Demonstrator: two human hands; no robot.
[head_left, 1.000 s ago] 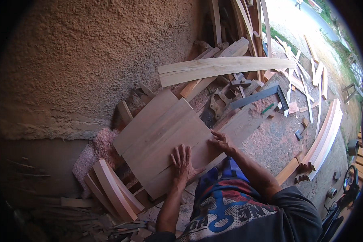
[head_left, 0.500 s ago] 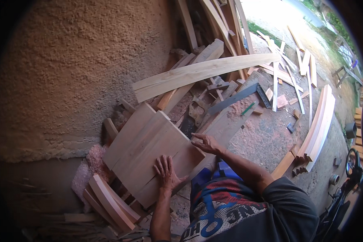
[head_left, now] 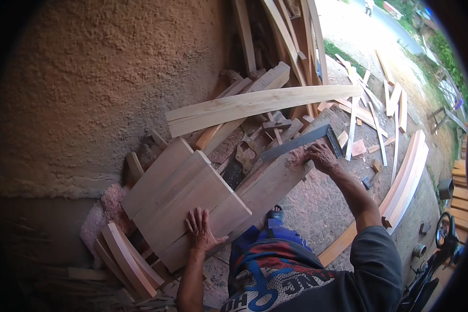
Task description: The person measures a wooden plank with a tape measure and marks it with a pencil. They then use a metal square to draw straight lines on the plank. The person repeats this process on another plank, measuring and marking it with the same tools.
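Note:
My left hand [head_left: 203, 231] rests palm down with spread fingers on a panel of pale wooden boards [head_left: 169, 192]. My right hand [head_left: 321, 158] is out on the long dusty plank [head_left: 265, 200], its fingers curled down among shavings just below a dark metal square [head_left: 330, 138]; whatever is under the fingertips is hidden. A handsaw [head_left: 247, 156] lies between panel and square, near a dark wooden tool [head_left: 276, 125]. A long pale curved board [head_left: 265, 104] lies across the pile above them.
A rough wall [head_left: 104, 88] fills the left, with upright planks [head_left: 296, 41] beside it. Pink shavings [head_left: 112, 205] and curved pieces [head_left: 122, 249] lie lower left. Offcuts [head_left: 379, 125] and curved boards [head_left: 403, 182] cover the right floor. A bicycle [head_left: 442, 231] stands far right; a distant person [head_left: 369, 8] is outdoors.
My right hand has left the panel's edge and moved up and right onto the plank, covering where a green stick lay. My left hand stays on the panel. The view has shifted.

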